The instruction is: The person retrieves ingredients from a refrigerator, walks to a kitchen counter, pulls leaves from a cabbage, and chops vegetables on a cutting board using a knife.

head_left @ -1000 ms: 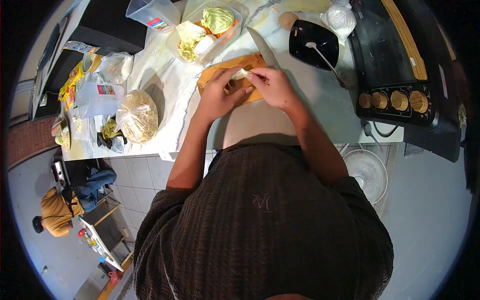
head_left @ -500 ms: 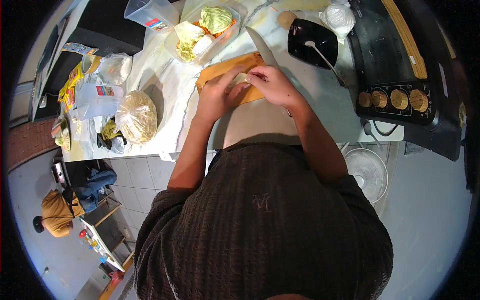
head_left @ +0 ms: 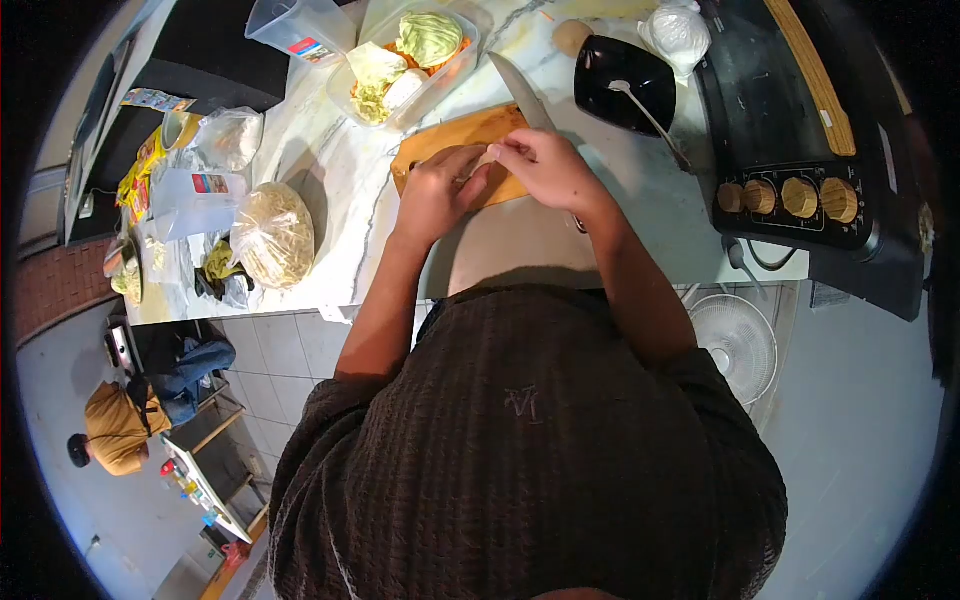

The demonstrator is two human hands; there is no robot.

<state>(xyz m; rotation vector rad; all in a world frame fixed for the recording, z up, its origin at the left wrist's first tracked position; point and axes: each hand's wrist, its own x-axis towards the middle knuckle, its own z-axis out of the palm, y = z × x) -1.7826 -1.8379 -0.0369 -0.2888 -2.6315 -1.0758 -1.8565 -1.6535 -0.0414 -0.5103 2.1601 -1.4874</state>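
Both hands are together over a wooden cutting board on the marble counter. My left hand has its fingers bent over something pale and small, mostly hidden. My right hand meets it from the right, thumb and fingertips pinched on what looks like the same pale piece. A knife lies with its blade beyond the board's right end, its handle hidden by my right hand. Behind the board stands a clear plastic container with cabbage, orange shreds and a white round item.
A black bowl with a spoon, a brown round item and a white bag stand back right. An oven is at right. Bags and a clear jug stand left. Another person is lower left.
The pale piece between my hands has become mostly hidden as my left fingers lowered over it. My hands stay close together above the board.
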